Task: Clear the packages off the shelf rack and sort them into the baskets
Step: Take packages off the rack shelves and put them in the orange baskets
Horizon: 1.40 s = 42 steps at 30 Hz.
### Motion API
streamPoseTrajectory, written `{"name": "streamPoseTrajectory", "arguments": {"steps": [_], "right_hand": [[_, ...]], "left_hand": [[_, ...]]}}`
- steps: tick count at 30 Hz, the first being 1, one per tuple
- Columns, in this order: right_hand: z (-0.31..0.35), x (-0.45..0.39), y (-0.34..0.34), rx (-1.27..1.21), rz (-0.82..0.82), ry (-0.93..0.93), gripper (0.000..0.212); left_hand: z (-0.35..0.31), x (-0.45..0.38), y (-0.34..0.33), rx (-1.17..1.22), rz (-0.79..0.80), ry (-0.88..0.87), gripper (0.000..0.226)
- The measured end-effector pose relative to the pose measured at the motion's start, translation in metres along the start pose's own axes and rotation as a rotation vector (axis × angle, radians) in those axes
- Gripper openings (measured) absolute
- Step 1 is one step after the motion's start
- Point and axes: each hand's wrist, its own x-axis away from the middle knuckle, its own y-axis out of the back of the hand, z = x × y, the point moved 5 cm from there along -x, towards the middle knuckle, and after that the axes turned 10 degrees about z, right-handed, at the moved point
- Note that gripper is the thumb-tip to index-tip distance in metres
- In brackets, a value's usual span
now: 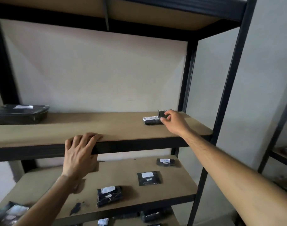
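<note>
A dark metal shelf rack [224, 101] with tan boards is seen from the front. On the upper visible board [93, 126], a small black package [162, 113] is pinched between the curled thumb and fingers of the right hand [175, 122] near the right rear corner; it sits on or just above a flat black package with a white handwritten label [151, 120], whose long axis runs left to right along the board. At the far left of the same board a large black-wrapped package [21, 114] lies flat, its long side also running left to right. The left hand [81, 154] is hooked over the front edge of this board, fingers curled on top. On the board below [120, 175], several small black labelled packages [149, 178] lie flat and well apart. More packages are partly seen on the lowest level.
</note>
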Motion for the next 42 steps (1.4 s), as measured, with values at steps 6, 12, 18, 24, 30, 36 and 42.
{"name": "streamPoseTrajectory", "arguments": {"steps": [6,12,18,24,30,36,42], "right_hand": [[-0.019,-0.039,-0.02,0.027,0.2,-0.098,0.064],[-0.019,-0.049,-0.029,-0.194,0.263,-0.077,0.066],[-0.023,-0.042,-0.025,-0.399,0.263,0.041,0.035],[0.012,-0.008,-0.014,-0.57,0.245,0.158,0.026],[0.089,0.053,-0.029,-0.8,0.38,0.272,0.024],[0.193,0.12,-0.108,-0.867,0.464,0.344,0.021],[0.315,0.203,-0.244,-0.91,0.653,0.352,0.024]], "left_hand": [[-0.006,0.0,0.005,-0.01,0.011,0.07,0.059],[-0.007,-0.002,0.01,0.011,0.044,0.08,0.06],[-0.011,-0.002,0.017,0.043,0.071,0.072,0.055],[-0.012,-0.003,0.026,0.079,0.197,0.043,0.069],[-0.003,0.024,0.054,0.094,0.2,-0.068,0.062],[0.075,0.116,0.089,0.128,0.327,-0.059,0.068],[0.211,0.253,0.137,0.185,0.491,0.125,0.058]]}}
